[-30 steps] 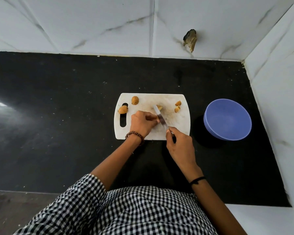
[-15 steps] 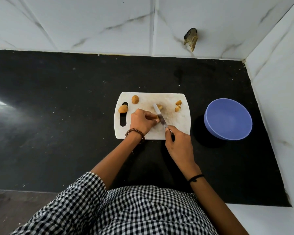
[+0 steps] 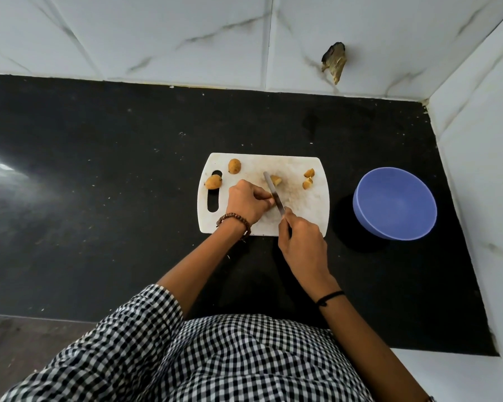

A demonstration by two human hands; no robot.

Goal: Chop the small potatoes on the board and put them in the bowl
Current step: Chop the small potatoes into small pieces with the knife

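A white cutting board (image 3: 299, 216) lies on the black counter. Two whole small potatoes (image 3: 234, 165) (image 3: 213, 181) sit at its far left, by the handle slot. My right hand (image 3: 301, 242) grips a knife (image 3: 274, 196) whose blade points away across the board's middle. My left hand (image 3: 246, 201) is closed on a potato piece just left of the blade; that piece is mostly hidden by my fingers. A cut piece (image 3: 276, 179) lies right of the blade tip. Several cut pieces (image 3: 308, 179) rest at the board's far right. The blue bowl (image 3: 395, 203) stands right of the board.
The black counter (image 3: 99, 198) stretches left and behind the board. White marble-tiled walls close the back (image 3: 186, 39) and the right side (image 3: 482, 169). A brown scrap (image 3: 334, 62) sticks to the back wall.
The knife and both hands have shifted only slightly over the board's middle; the potatoes and cut pieces lie where they were.
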